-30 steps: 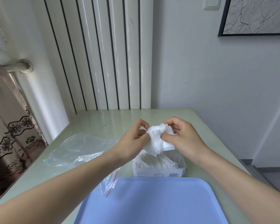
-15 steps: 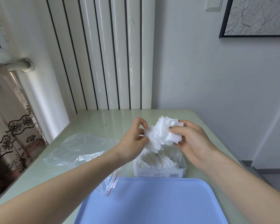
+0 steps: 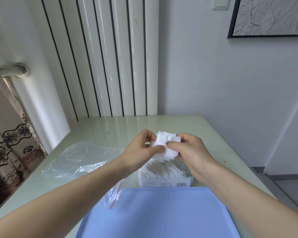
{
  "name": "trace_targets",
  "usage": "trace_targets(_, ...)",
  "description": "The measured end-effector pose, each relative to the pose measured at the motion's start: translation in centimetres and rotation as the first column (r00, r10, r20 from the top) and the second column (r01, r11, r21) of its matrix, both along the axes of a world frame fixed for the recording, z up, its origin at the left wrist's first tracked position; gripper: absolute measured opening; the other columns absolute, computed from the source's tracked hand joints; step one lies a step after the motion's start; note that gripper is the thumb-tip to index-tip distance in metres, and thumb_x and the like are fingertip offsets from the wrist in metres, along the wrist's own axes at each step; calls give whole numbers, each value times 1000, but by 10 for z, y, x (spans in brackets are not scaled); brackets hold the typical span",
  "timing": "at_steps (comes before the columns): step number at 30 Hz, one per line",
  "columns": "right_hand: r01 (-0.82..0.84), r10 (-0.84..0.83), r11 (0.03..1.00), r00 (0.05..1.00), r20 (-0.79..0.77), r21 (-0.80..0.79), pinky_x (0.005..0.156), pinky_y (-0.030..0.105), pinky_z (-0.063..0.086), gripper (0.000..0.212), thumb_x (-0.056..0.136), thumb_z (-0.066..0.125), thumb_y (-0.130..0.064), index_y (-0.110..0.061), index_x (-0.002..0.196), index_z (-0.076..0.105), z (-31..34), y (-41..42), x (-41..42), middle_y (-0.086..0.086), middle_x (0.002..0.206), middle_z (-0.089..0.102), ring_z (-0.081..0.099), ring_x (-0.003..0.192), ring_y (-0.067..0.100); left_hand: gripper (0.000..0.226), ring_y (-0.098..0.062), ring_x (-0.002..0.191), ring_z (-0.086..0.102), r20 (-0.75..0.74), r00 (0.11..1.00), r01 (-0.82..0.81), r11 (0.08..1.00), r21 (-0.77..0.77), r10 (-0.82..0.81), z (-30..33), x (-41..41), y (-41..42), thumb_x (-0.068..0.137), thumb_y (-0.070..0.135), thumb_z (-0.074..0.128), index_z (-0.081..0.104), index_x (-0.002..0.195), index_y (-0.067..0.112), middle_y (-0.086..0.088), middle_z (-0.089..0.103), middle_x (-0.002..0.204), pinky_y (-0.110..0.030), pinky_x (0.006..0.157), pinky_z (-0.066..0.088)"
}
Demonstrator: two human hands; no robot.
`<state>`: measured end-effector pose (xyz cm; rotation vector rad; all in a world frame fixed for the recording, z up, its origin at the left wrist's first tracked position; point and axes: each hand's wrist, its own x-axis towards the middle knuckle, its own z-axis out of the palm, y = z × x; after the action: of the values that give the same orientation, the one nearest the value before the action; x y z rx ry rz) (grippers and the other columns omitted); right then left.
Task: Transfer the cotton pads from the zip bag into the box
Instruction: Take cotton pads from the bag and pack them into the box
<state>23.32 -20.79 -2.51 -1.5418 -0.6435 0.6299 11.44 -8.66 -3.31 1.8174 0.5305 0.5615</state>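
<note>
Both forearms bare, reaching forward, converging at centre. Left hand [image 3: 141,150] curled, thumb and fingers pinched on left side of pads [image 3: 165,146]. Right hand [image 3: 191,152] closed on right side, thumb on top, palm turned inward.

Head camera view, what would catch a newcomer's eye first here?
Center frame, the left hand and right hand pinch a white stack of cotton pads above the pad-filled box. An empty-looking clear zip bag lies left; a blue tray fills the foreground.
</note>
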Motion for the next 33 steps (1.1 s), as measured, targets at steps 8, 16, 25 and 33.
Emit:
trace_targets(8,19,-17,1000,994,-113,16,81,37,59,14,87,69,-13,-2,94,74,-1,-8,7,18,97,76,73,82,25,29,-16,78,59,-14,1000,13,999,34,-13,-1,12,-10,83,32,70,50,99,18,6,59,95,-33,71,44)
trace_targets(16,15,-22,995,998,-64,-102,92,41,57,20,91,66,-26,-9,101,64,-3,-17,17,15,106,73,71,92,23,16,-16,72,48,-90,996,26,986,165,-11,-6,30,-17,97,21,53,44,107,13,-18,61,104,-28,64,40)
trace_targets(25,-294,284,950,953,-106,-108,91,41,58,30,99,56,-23,-1,118,67,10,-26,53,19,113,73,71,105,31,15,-12,73,51,-96,989,132,968,212,-114,9,50,-17,101,22,51,42,111,16,-6,63,106,-19,61,40)
trace_targets(33,-250,231,953,965,-126,-173,83,37,61,28,95,61,-17,4,111,68,5,-31,65,20,108,74,73,100,33,16,-19,83,53,-190,978,147,925,351,-83,2,55,-16,103,29,45,40,111,16,0,57,105,-33,77,46)
